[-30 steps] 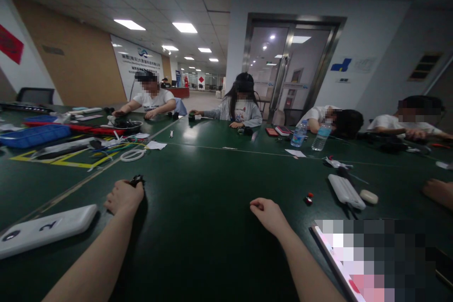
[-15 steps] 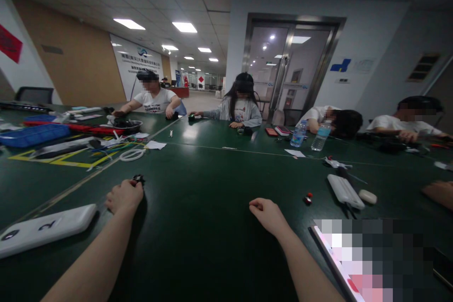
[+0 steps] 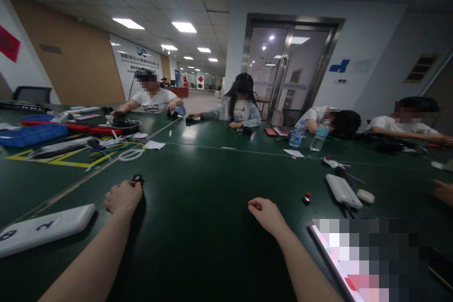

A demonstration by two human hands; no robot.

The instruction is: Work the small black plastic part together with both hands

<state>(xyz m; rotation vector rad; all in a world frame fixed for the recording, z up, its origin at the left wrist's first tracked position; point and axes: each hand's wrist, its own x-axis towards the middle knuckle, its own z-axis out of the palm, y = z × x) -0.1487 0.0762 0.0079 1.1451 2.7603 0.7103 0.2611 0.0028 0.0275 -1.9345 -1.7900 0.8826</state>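
Observation:
My left hand [image 3: 123,196] rests on the dark green table with its fingers curled. A small black object [image 3: 137,179] with a lighter spot sits at its thumb and fingertips; most of it is hidden, and its kind does not show. Further right, my right hand [image 3: 266,213] lies loosely closed on the tabletop, thumb against the curled index finger, with no thing visible in it. Beyond it to the right stands a small red and black item [image 3: 307,197], apart from the hand.
Left of my left forearm lies a white power-bank-like case [image 3: 47,229]. Cables [image 3: 130,155] and a blue tray [image 3: 33,135] are further left. To the right are a white device [image 3: 343,191], a pixelated screen [image 3: 334,262] and water bottles [image 3: 320,138]. Several people sit around the table.
Both my hands stay in place, and the view has shifted very slightly. At the far right, a co-worker's hand has moved a little outward.

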